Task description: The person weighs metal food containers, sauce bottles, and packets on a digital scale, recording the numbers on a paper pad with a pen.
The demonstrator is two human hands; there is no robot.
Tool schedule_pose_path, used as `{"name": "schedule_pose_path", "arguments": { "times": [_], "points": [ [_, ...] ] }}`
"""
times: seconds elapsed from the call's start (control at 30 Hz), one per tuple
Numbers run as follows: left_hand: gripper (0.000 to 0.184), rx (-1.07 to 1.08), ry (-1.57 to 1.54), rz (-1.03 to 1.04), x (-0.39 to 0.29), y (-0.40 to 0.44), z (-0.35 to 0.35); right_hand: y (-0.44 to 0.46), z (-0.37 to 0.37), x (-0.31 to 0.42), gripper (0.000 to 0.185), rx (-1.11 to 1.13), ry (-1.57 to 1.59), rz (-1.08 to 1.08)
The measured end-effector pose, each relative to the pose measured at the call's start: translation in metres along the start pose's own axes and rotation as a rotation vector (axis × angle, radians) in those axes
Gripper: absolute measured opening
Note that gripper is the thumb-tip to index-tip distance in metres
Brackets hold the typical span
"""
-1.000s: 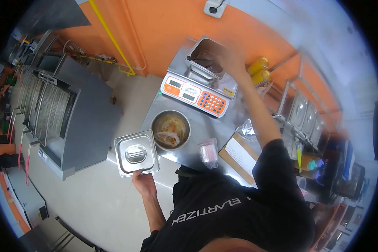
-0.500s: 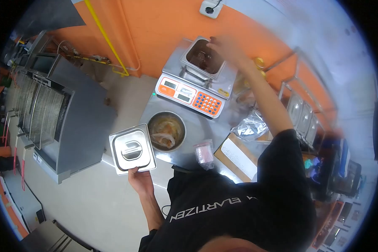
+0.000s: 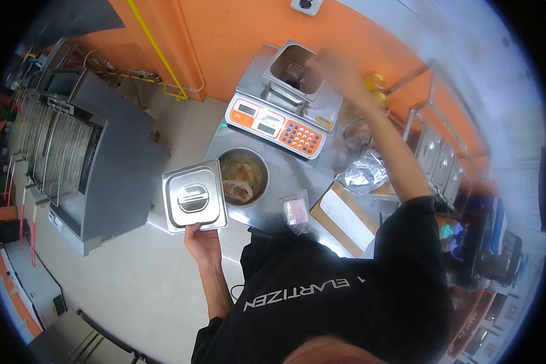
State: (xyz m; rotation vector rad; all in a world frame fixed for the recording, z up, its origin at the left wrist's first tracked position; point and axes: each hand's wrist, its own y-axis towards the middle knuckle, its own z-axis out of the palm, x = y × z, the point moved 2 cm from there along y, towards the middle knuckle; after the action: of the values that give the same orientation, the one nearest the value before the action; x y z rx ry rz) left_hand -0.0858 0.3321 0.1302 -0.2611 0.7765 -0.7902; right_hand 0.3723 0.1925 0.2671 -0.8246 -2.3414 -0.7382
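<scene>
Left fingers pinch a lid partly hiding the bowl; right fingers, grip unclear, blur near the pan and scale.

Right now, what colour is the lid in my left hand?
The lid is shiny silver; the head view shows it best.

The light around me is bright and rather cool, and it seems to come from above. On the lid in my left hand there are soft white reflections, and the steel table has a strong glare beside the brown board. The foil shines in small bright spots, while the container is dark inside. My right hand is smeared by blur; its fingers I cannot separate well. Toward the right edge everything becomes bluish and hazy, and the round lens bends straight lines and leaves black corners.
</scene>
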Motion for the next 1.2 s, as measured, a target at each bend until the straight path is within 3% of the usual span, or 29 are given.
{"name": "schedule_pose_path", "arguments": {
  "times": [0.07,0.17,0.27,0.37,0.47,0.67,0.97,1.2],
  "points": [
    [0.047,-0.001,-0.009,0.010,0.001,-0.003,-0.002,0.002,-0.002,0.002,0.029,-0.008,-0.098,-0.101],
    [0.046,0.001,-0.018,0.017,0.002,-0.005,-0.005,0.001,-0.003,-0.005,0.030,0.032,0.050,0.055],
    [0.045,-0.013,-0.016,0.021,0.002,-0.009,-0.004,0.004,-0.010,-0.012,0.030,-0.076,-0.006,0.088],
    [0.045,-0.019,-0.017,0.026,0.000,-0.010,-0.006,0.006,-0.019,-0.012,0.030,-0.077,-0.051,0.087],
    [0.046,-0.022,-0.020,0.034,0.000,-0.010,-0.010,0.006,-0.025,-0.024,0.030,-0.081,-0.112,-0.046],
    [0.048,0.002,-0.018,0.046,-0.002,-0.012,-0.007,0.001,-0.032,-0.031,0.027,-0.100,0.068,0.011],
    [0.048,0.007,-0.020,0.011,0.002,-0.012,-0.001,-0.008,-0.042,-0.013,0.028,-0.105,-0.039,0.027],
    [0.048,0.020,-0.010,0.025,0.003,-0.010,-0.005,-0.009,-0.035,-0.022,0.030,-0.078,0.066,0.088]
  ]
}}
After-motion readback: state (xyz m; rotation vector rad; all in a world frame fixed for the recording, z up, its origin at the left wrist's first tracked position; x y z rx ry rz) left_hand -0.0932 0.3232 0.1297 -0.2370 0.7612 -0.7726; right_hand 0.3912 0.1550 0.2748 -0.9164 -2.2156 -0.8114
